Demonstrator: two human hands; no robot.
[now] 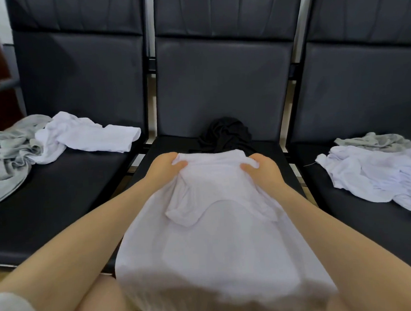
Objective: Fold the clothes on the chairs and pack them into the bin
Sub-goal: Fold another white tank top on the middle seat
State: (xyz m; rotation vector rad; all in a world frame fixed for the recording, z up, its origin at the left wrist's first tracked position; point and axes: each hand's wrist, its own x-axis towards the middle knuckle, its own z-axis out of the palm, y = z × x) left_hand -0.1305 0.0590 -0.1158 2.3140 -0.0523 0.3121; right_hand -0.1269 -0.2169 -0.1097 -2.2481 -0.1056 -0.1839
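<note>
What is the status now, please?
Left hand and right hand grip white shirt on middle chair. Black garment behind it. Bin unseen.

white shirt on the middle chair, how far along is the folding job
Early, it seems. Done: nothing visibly folded, and no bin is in view. In hand: the left hand and right hand each pinch the top edge of the white shirt spread over the middle seat. Left: the black garment behind it, the grey and white clothes on the left chair, and the white pile and grey piece on the right chair.
</note>
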